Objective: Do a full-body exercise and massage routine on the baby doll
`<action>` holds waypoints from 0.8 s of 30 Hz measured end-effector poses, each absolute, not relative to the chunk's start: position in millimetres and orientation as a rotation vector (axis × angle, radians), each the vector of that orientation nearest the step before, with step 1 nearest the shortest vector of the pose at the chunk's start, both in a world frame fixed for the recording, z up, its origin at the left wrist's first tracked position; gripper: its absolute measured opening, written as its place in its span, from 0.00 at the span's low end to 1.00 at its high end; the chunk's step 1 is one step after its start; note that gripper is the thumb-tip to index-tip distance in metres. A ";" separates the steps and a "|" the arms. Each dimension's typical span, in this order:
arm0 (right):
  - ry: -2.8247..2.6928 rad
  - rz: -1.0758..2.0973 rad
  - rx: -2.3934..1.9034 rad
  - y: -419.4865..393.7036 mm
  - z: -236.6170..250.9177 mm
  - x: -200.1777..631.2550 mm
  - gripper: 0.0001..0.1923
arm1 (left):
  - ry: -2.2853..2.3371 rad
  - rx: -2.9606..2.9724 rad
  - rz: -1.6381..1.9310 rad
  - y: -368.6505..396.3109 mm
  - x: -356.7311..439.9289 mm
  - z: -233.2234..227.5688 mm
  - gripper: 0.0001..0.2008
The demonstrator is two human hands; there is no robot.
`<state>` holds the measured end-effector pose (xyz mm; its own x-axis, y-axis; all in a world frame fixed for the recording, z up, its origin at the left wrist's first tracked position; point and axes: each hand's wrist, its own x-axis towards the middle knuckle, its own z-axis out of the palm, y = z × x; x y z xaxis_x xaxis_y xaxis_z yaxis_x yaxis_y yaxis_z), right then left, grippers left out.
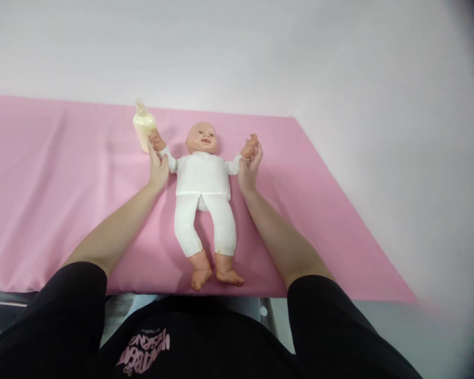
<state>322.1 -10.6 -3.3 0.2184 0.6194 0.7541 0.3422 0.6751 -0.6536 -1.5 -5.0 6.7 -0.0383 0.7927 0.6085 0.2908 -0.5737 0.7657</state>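
A baby doll (pixel 203 173) with a white cloth body lies on its back, its head toward the wall and its bare feet toward me. Its arms are spread out to both sides. My left hand (pixel 158 167) is wrapped round the doll's arm on the left, near the wrist. On the other side my right hand (pixel 250 167) grips the doll's other forearm, thumb in front and fingers behind. Just beyond my left hand stands a pump bottle (pixel 142 129) of pale yellow liquid, close to the doll's hand.
Under the doll is a pink sheet (pixel 82 210) with soft wrinkles, spread over a table. A pale wall (pixel 237 58) rises behind it. The sheet's right edge slants down toward me. A dark object (pixel 3 316) shows below the table edge at left.
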 end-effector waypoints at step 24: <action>-1.536 0.326 -0.854 -28.3 1.9 312.6 0.32 | 1.078 2.086 1.549 -19.5 11.8 13.2 0.41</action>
<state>312.6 -28.3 1.9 0.0622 0.6768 0.7335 0.3209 0.6823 -0.6568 11.8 -19.5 13.2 0.1239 0.7312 0.6708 0.3753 -0.6603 0.6505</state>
